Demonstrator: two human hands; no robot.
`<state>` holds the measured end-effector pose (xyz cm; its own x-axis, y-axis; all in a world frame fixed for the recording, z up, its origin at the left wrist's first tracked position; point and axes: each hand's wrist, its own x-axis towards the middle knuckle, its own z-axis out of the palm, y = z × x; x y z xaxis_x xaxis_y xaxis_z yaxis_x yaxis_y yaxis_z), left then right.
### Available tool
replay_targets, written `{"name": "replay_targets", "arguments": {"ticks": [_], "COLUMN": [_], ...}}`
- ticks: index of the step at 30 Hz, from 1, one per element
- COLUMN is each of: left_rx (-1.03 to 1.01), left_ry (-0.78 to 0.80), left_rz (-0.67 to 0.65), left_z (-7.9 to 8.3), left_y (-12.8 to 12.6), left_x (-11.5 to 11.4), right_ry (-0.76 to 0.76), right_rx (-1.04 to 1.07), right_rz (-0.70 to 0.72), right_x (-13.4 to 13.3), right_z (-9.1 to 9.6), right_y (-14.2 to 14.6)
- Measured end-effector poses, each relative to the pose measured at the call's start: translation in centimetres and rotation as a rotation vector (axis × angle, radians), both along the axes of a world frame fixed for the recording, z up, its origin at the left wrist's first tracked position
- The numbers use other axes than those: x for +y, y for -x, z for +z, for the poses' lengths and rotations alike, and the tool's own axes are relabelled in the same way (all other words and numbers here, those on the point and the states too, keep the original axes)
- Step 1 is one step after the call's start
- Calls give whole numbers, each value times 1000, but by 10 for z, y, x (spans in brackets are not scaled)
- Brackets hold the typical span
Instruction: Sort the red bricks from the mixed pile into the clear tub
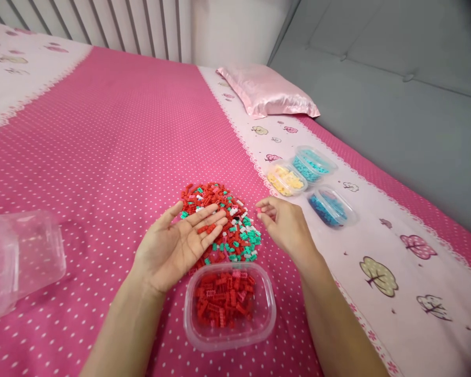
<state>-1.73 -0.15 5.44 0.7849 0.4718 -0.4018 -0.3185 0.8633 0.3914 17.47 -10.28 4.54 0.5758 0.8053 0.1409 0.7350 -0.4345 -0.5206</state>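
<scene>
My left hand (172, 246) is palm up with its fingers stretched out, and a few small red toy bricks (206, 229) rest on them. It hovers over the left side of a loose pile of bricks (239, 238), mostly red, with green and white ones mixed in. To the right of the pile, my right hand (284, 222) pinches a small pinkish-red brick (258, 210) between thumb and fingertips. Nearest to me stands a clear plastic container (230, 343) with many red bricks (225, 298) inside. The left hand hides part of the pile.
On the right lie clear containers of yellow bricks (286, 179), turquoise bricks (310, 166) and dark blue bricks (328, 207). Clear plastic containers (35, 256) are at the left. A pink pillow (269, 91) lies by the grey wall (396, 120), on a dotted pink bedsheet (113, 146).
</scene>
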Motion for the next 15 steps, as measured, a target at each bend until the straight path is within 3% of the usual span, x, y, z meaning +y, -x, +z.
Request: {"name": "replay_targets", "arguments": {"ticks": [6, 9, 15], "left_rx": [-7, -15, 0], "left_ry": [13, 23, 44], "left_rz": [-61, -84, -61], "left_z": [2, 2, 4], "left_y": [-2, -3, -4], "left_x": [-3, -4, -4], "right_ry": [-320, -401, -371], "right_rx": [175, 219, 128], "right_rz": [227, 304, 153], "right_x": [0, 1, 1], "right_z": [17, 24, 18], "right_y": [27, 42, 30]}}
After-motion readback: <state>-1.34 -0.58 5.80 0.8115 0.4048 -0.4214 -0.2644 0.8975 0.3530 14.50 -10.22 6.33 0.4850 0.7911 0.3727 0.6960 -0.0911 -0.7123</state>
